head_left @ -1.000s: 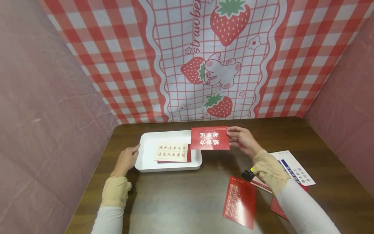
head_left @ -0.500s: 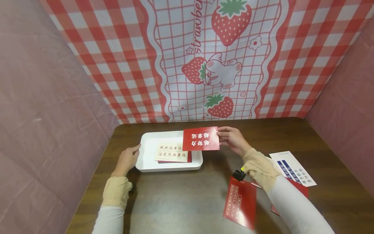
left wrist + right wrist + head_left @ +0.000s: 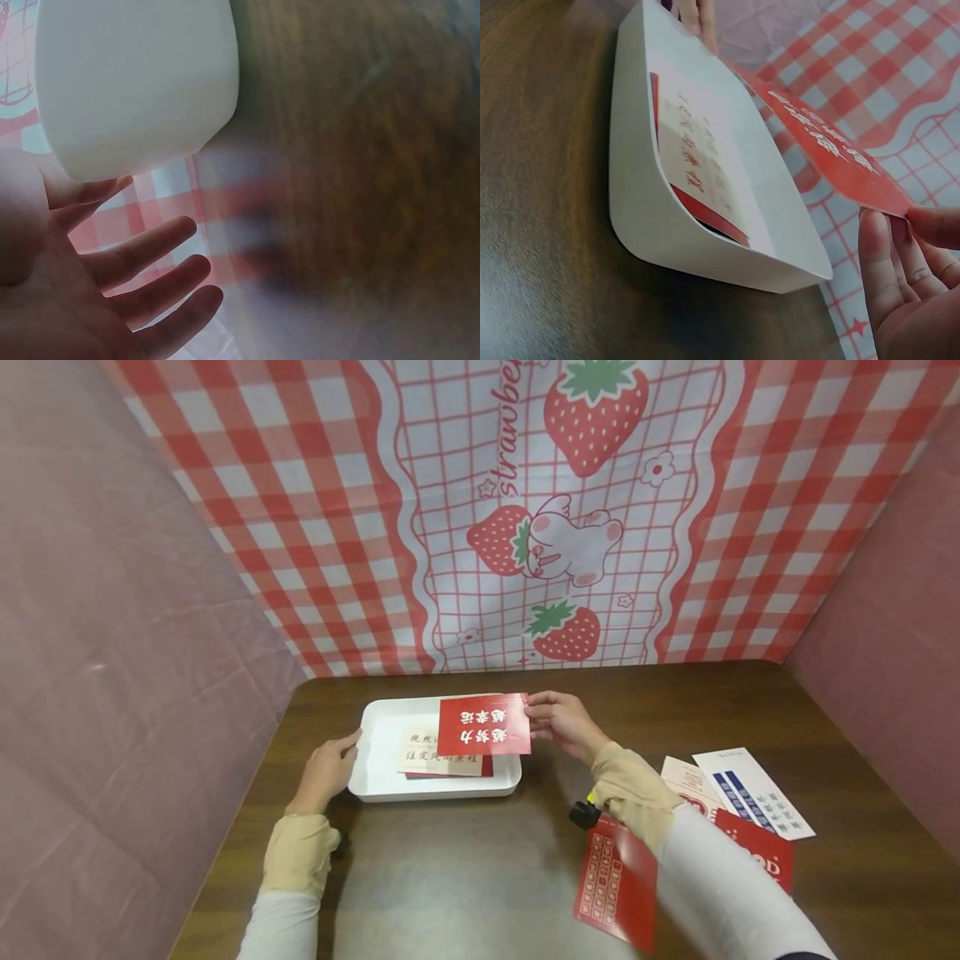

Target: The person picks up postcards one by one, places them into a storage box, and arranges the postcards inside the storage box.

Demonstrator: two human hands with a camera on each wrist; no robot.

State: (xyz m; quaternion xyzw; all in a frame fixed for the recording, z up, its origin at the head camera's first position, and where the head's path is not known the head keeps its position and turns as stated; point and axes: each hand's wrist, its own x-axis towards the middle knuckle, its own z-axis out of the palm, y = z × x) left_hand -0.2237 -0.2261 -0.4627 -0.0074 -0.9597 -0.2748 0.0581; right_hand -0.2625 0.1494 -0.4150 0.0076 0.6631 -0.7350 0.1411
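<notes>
Nearest the person, toward them from the right hand's grip, a red card printed with rows of boxed characters [image 3: 618, 889] lies on the wooden tabletop [image 3: 442, 881], partly under the right forearm. Nearer the person than the grip and to its right, a red card with white lettering [image 3: 761, 850], a cream card with a red emblem [image 3: 682, 777] and a white card with blue bars [image 3: 750, 793] lie grouped. Left of the grip, the left hand [image 3: 327, 772] has its fingers loosely extended at the left end of the white tray [image 3: 435, 793]. In the tray, a cream card with brown characters [image 3: 420, 763] lies on a red card [image 3: 488, 767]. The right hand [image 3: 568, 724] pinches the right edge of a red card with white characters [image 3: 483, 724], held over the tray, above the cream one. Beyond the grip hangs a strawberry-print gingham cloth [image 3: 566, 631].
</notes>
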